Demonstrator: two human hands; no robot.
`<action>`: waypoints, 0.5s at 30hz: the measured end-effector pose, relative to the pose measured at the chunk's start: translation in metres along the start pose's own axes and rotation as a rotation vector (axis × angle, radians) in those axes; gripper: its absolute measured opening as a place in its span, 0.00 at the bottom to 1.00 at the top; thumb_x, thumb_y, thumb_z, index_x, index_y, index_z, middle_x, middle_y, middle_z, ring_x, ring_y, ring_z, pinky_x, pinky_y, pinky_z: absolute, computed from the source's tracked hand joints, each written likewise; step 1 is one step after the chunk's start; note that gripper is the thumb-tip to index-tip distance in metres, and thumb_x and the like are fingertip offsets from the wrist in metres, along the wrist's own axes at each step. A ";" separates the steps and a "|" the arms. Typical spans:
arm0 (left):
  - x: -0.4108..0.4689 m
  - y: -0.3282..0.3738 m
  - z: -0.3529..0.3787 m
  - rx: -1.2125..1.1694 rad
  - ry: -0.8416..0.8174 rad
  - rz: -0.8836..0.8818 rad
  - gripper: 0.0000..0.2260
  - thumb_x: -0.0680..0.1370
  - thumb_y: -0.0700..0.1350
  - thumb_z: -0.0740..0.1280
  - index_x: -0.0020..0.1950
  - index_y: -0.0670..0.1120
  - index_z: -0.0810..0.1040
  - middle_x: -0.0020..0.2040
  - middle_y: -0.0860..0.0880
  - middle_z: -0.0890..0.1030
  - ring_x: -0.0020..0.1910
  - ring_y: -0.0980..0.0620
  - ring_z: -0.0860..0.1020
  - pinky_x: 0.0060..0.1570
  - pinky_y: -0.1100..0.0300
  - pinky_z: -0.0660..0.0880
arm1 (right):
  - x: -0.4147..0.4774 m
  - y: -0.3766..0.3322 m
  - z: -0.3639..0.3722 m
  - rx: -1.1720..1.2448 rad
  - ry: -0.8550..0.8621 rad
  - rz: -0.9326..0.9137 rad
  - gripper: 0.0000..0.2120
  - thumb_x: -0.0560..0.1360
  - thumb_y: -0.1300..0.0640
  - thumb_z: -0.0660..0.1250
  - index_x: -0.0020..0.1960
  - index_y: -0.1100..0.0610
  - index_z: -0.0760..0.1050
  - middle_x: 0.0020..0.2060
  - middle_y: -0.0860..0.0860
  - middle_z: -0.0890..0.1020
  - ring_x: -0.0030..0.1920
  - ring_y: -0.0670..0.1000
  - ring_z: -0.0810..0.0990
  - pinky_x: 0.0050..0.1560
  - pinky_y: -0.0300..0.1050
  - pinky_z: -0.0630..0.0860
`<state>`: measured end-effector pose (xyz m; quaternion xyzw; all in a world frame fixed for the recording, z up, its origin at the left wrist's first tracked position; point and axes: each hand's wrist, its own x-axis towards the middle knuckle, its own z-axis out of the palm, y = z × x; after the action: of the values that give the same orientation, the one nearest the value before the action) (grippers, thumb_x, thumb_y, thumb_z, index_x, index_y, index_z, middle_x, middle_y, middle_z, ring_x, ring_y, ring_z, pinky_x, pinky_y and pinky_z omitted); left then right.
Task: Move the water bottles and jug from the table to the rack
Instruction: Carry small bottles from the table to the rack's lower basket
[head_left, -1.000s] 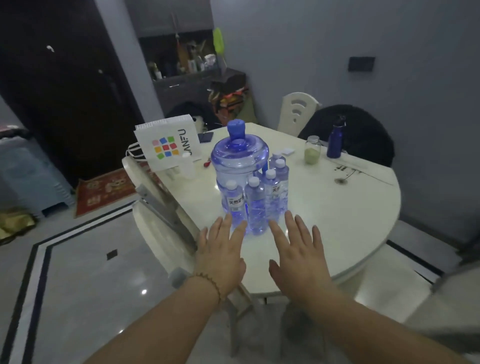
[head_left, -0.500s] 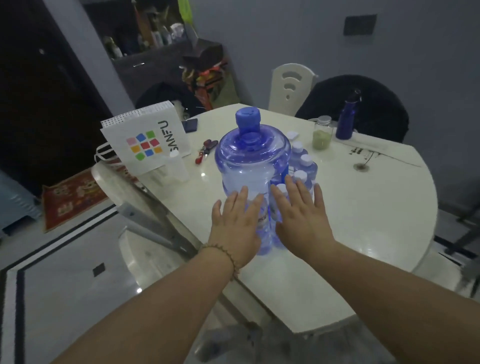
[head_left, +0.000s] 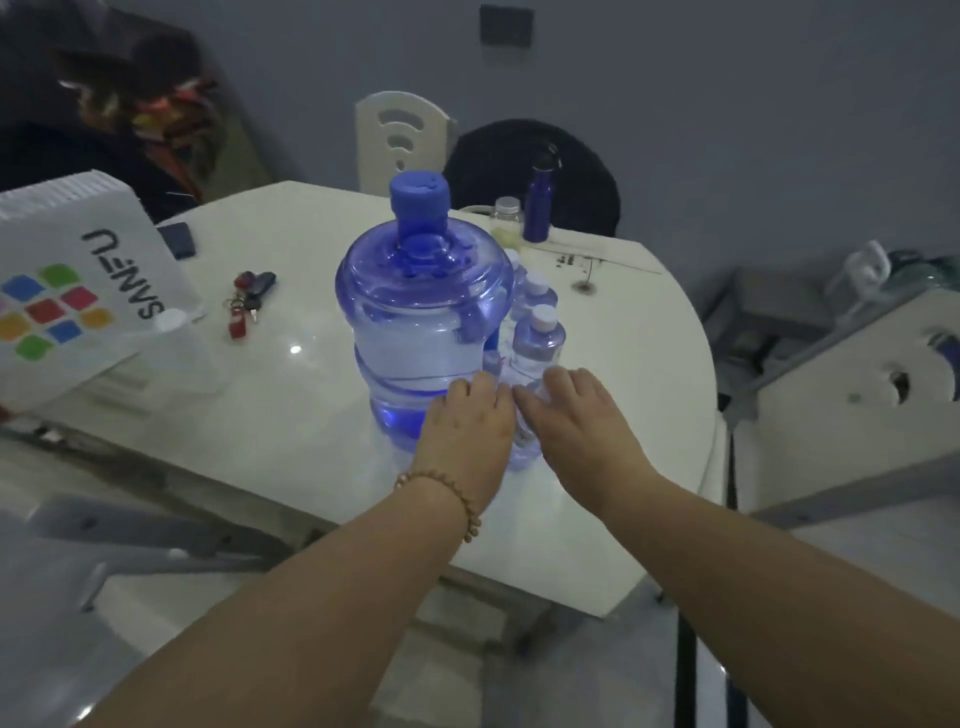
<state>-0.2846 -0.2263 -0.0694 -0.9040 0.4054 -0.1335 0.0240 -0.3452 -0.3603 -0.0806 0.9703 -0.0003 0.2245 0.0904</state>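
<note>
Centre frame on the bench (head_left: 291, 410), the left hand (head_left: 467, 421) and right hand (head_left: 571, 415) curl over the nearest bottles (head_left: 537, 340) beside the jug (head_left: 421, 332), but I cannot tell if either grips. A loose hold could topple the neighbours.

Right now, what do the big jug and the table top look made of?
Jug: likely translucent blue-tinted rigid plastic, glossy; ribbed see-through wall, opaque blue cap. Table top: white, polished, perhaps stone or glass; it mirrors a sharp light glint.
</note>
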 end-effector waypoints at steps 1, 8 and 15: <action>-0.003 0.001 -0.006 0.010 -0.022 0.060 0.13 0.75 0.44 0.66 0.60 0.45 0.73 0.52 0.45 0.74 0.48 0.46 0.74 0.44 0.54 0.76 | -0.006 -0.002 -0.002 0.030 -0.010 -0.001 0.24 0.53 0.70 0.71 0.49 0.60 0.75 0.40 0.57 0.72 0.37 0.58 0.72 0.42 0.49 0.73; -0.027 0.010 -0.025 0.049 -0.155 0.050 0.13 0.78 0.42 0.63 0.61 0.45 0.66 0.58 0.42 0.74 0.46 0.44 0.77 0.38 0.55 0.72 | -0.048 -0.015 -0.012 -0.004 -0.216 0.077 0.30 0.49 0.68 0.76 0.45 0.57 0.66 0.34 0.55 0.72 0.29 0.58 0.71 0.25 0.42 0.58; -0.063 0.054 -0.010 0.021 -0.485 -0.095 0.17 0.80 0.39 0.55 0.69 0.38 0.66 0.65 0.36 0.68 0.60 0.40 0.75 0.54 0.51 0.74 | -0.104 -0.033 0.005 -0.042 -0.329 0.192 0.34 0.50 0.67 0.75 0.56 0.58 0.75 0.42 0.57 0.74 0.32 0.58 0.69 0.26 0.42 0.54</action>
<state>-0.3669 -0.2153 -0.0818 -0.9274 0.3434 0.0821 0.1236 -0.4354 -0.3331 -0.1358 0.9873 -0.1123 0.0705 0.0875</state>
